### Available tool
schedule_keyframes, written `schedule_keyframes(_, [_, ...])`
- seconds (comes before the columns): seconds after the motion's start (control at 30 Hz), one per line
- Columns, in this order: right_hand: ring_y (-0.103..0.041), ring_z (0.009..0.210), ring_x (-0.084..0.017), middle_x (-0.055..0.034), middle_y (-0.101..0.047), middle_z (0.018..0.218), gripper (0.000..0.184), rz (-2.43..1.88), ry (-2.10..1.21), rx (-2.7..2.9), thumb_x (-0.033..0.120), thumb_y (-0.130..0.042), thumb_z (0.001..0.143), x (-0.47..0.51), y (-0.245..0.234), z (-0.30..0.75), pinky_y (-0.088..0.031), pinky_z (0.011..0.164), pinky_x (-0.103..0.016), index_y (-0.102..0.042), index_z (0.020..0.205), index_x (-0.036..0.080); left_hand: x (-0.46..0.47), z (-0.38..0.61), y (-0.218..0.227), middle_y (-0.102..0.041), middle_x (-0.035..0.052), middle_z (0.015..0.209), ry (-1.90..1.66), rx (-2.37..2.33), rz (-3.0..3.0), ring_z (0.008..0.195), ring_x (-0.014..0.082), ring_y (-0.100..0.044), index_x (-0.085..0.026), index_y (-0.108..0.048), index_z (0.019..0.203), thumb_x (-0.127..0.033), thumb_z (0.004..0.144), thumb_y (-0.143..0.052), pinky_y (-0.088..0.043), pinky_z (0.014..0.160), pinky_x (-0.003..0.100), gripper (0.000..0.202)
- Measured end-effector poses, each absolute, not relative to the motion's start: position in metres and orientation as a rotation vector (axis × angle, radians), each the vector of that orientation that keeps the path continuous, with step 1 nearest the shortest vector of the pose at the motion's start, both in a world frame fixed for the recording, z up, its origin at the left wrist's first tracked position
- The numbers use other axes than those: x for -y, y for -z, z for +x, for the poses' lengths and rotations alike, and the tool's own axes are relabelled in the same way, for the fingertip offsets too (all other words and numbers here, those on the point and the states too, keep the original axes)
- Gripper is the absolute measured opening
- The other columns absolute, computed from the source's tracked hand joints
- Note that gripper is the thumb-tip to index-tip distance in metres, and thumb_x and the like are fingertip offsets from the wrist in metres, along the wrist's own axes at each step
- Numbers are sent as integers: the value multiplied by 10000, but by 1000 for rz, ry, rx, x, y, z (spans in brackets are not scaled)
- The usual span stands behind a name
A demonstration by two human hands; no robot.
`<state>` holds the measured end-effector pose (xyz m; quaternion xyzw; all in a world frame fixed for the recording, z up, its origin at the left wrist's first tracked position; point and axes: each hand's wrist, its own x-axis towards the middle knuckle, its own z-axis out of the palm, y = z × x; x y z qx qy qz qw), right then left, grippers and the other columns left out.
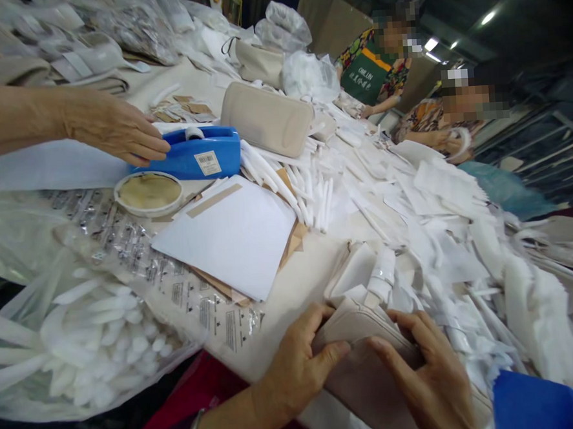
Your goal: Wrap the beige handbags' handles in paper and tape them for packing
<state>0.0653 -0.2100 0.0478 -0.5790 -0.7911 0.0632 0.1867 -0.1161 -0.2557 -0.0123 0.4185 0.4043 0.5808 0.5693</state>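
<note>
Near the table's front edge, a pale beige bag (368,371) is held between both hands. My left hand (300,359) grips its left side, thumb pressed on the surface. On the right side, my right hand (426,368) has its fingers curled round the edge and its thumb on top. A white rolled piece (382,276) lies at the bag's far end; whether it is inside the bag I cannot tell. White sheets (239,230) with brown card beneath lie beyond my left hand.
Another person's hand (121,131) reaches in from the left beside a blue tape dispenser (219,150). A round tub (149,192), a plastic bag of white rods (100,342) and a beige case (266,118) are around. Two co-workers (375,73) stand across the table, amid white packing pieces (452,230).
</note>
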Motion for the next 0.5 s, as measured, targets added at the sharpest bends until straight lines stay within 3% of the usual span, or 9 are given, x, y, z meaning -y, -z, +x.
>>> schedule_keyframes(0.13, [-545, 937, -261, -58, -583, 954, 362, -1559, -114, 2183, 556, -564, 838, 218, -44, 57, -387, 823, -369, -612, 943, 212, 253, -119, 13, -627, 41, 953, -1303, -838, 995, 967, 210, -561, -185, -629, 1100, -292, 890, -559, -417, 876, 294, 246])
schedule_keyframes(0.33, [-528, 878, -239, -41, -559, 888, 309, -1433, -84, 2200, 503, -615, 829, 217, -38, 61, -376, 781, -348, -611, 910, 205, 251, -120, 18, -604, 62, 962, -1253, -798, 910, 929, 209, -556, -173, -609, 1023, -463, 966, -363, -438, 844, 322, 385])
schedule_keyframes(0.43, [-524, 851, -226, -32, -550, 859, 281, -1401, -72, 2203, 475, -620, 835, 214, -37, 60, -376, 764, -343, -612, 903, 203, 250, -116, 21, -560, 69, 1082, -1302, -888, 899, 969, 189, -551, -201, -475, 1207, -449, 952, -421, -435, 898, 319, 360])
schedule_keyframes(0.5, [-518, 839, -220, -26, -544, 836, 266, -1368, -59, 2205, 461, -625, 838, 212, -36, 58, -376, 763, -344, -613, 892, 201, 247, -113, 24, -460, 105, 1291, -1370, -951, 947, 1095, 196, -527, -222, -327, 1372, -422, 943, -454, -402, 989, 335, 490])
